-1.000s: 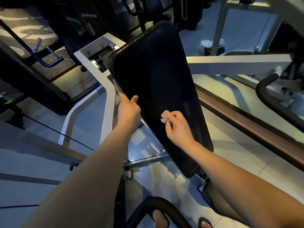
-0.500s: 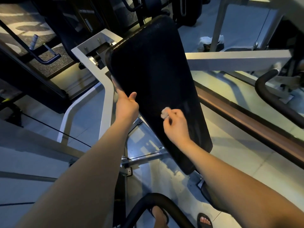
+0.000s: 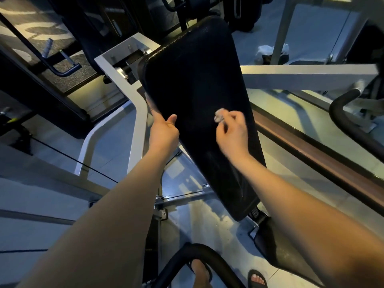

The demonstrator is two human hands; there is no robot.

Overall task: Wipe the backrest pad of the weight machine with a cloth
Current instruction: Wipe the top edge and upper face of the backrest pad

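The long black backrest pad (image 3: 193, 84) of the weight machine tilts away from me through the middle of the view. My left hand (image 3: 164, 132) grips the pad's left edge, thumb on the front face and fingers behind. My right hand (image 3: 232, 132) pinches a small crumpled pale cloth (image 3: 219, 115) against the pad's front, near the middle and toward its right side. A faint streak shows on the pad's lower part.
The white steel frame (image 3: 133, 100) runs behind and left of the pad, and a white beam (image 3: 307, 76) crosses at right. A curved black handle (image 3: 345, 121) sits at far right, another black bar (image 3: 199, 254) at the bottom above my sandalled feet (image 3: 256, 279).
My right hand has slid the cloth up the pad and a little to the right. My left hand keeps its grip on the left edge.
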